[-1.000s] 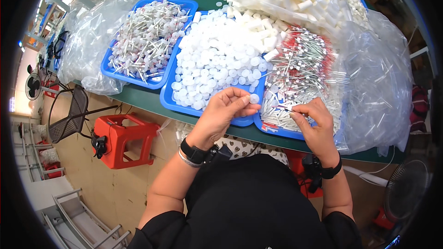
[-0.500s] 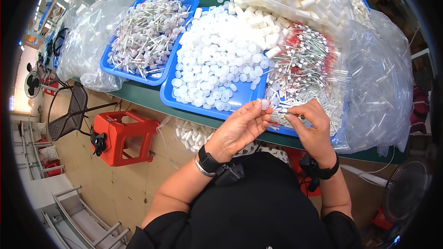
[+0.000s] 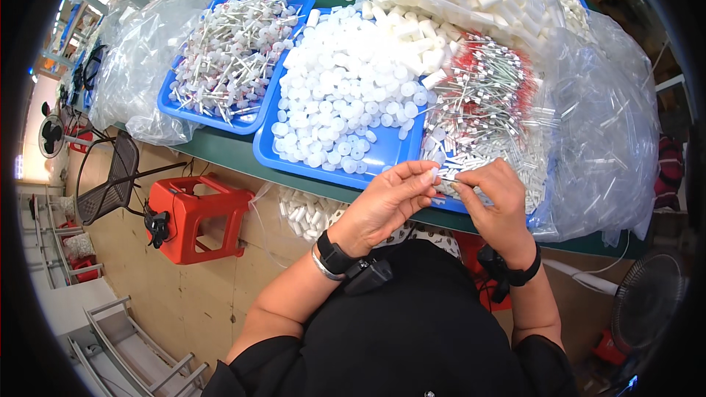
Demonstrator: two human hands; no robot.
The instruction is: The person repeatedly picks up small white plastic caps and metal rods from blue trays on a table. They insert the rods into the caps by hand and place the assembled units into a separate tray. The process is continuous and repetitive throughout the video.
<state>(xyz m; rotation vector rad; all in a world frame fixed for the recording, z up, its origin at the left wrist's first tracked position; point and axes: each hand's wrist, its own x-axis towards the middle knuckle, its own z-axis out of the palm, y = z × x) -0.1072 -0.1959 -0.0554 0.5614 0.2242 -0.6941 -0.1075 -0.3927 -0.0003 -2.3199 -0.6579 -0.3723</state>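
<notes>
"Where does the translucent plastic disc [image 3: 433, 174] sit?"

"At the fingertips of the left hand [image 3: 388, 202], in a closed pinch (only a sliver of it shows), just right of the blue disc tray [image 3: 388, 151]."

"And the right hand [image 3: 494, 192]?"

"Its thumb and forefinger are closed on a thin stem [image 3: 448, 179]."

"Which way does that stem lie?"

"Its long axis runs nearly sideways, dipping slightly toward the right hand. The disc is to the left of that grip, almost in line with the stem."

"So the alignment matters most?"

"Seemingly, yes. The left hand is nearer the disc, the right has the stem's outer end. Whether stem and disc touch, one cannot tell."
</notes>
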